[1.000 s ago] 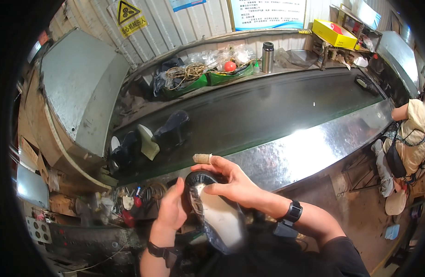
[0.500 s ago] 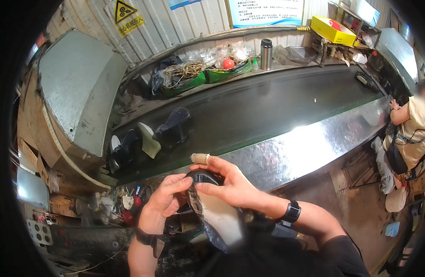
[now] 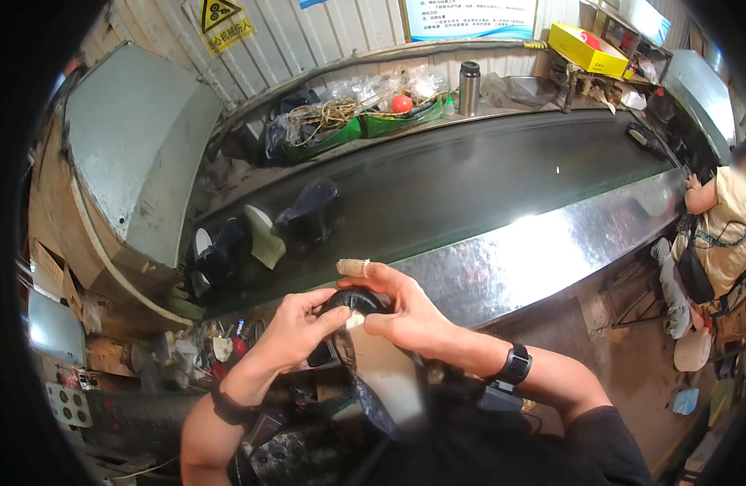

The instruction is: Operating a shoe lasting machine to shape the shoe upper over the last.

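Close to my body, both hands hold a black shoe upper [image 3: 389, 381] with its pale bottom facing up and its dark toe end pointing away from me. My left hand [image 3: 308, 330] grips the toe end from the left, thumb pressed on the edge where the black material meets the pale bottom. From the right, my right hand [image 3: 413, 320] wraps the toe, its thumb lying on the pale bottom. One right finger, wrapped in a beige covering [image 3: 353, 267], sticks out beyond the toe. Fingers under the shoe are hidden, and its near end blurs against my dark clothing.
Ahead runs a dark conveyor belt [image 3: 446, 182] with a metal edge [image 3: 543, 247]. Several dark shoe pieces [image 3: 310, 211] and a pale-soled one [image 3: 264, 236] lie on its left part. Behind stand a steel flask [image 3: 468, 89] and green bins [image 3: 405, 121]. A person [image 3: 721, 215] sits far right.
My left thumb has shifted inward onto the pale bottom near the toe, and my left forearm has swung out to the left. My right hand still grips the shoe.
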The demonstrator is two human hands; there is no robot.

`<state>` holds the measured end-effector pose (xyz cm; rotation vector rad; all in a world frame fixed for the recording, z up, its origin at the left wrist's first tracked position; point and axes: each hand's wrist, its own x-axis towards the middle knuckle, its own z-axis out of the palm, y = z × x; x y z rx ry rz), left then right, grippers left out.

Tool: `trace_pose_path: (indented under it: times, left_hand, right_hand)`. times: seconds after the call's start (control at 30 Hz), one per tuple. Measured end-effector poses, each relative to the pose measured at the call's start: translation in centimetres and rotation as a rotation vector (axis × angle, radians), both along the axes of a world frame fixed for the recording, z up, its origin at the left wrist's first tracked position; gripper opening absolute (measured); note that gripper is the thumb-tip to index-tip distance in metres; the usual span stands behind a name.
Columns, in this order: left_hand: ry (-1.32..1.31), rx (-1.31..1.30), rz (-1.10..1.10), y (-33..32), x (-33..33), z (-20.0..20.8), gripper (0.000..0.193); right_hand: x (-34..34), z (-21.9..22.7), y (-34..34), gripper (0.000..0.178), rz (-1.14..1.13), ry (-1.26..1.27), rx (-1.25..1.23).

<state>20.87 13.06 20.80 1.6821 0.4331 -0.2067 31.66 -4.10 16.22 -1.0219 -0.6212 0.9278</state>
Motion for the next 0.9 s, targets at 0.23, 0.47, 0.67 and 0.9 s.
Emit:
trace_pose_path:
  times: [0.23, 0.47, 0.67, 0.9]
  left_hand:
    - [-0.120, 0.140, -0.028, -0.4, 0.4, -1.4, 0.027]
    - [0.038, -0.152, 0.064, -0.2, 0.1, -1.5, 0.047]
    - [-0.123, -0.664, 0.276, -1.5, -1.5, -4.3, 0.057]
    - [-0.334, -0.487, 0.422, -4.9, -1.5, -6.7, 0.038]
  right_hand:
    - [-0.3, -0.6, -0.2, 0.061, -0.073, -0.125, 0.013]
    - [0.6, -0.5, -1.1, 0.076, -0.003, 0.003, -0.009]
    - [0.5, -0.3, -1.4, 0.078, 0.031, -0.028, 0.011]
    - [0.5, -0.7, -0.8, 0.077, 0.036, -0.067, 0.027]
